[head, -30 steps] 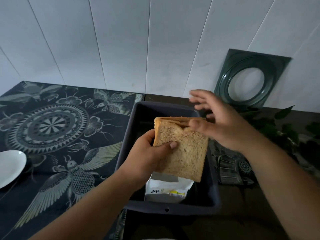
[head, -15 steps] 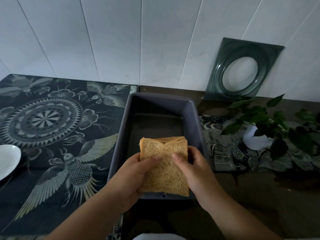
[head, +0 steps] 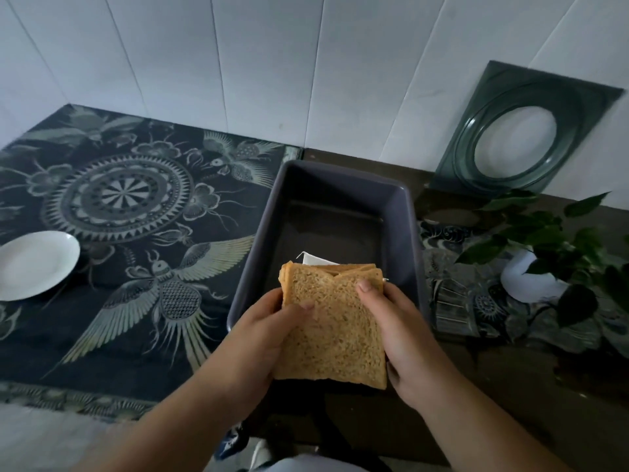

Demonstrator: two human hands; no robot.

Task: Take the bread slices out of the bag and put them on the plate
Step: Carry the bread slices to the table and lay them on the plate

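Brown bread slices (head: 332,327) sit in one stack between our two hands; we can make out several layered edges at the top of the stack, but we cannot count them exactly. We hold the stack above the near end of one dark grey tray (head: 406,219), its broad face turned toward us. Our left hand (head: 263,333) clamps the stack's left edge, thumb pressed across the front face, fingers hidden behind. Our right hand (head: 396,327) grips the right edge the same way — thumb on the front near the top corner. Both forearms reach in from the near edge of the table. Behind the stack, one white corner of the bag (head: 311,258) pokes up inside the tray. One white plate (head: 32,264) rests well apart at the left edge of the table, on one patterned dark cloth (head: 115,206). One potted plant (head: 541,253) stands toward the right edge, and one dark green square frame (head: 520,132) leans against the wall at the far right corner.
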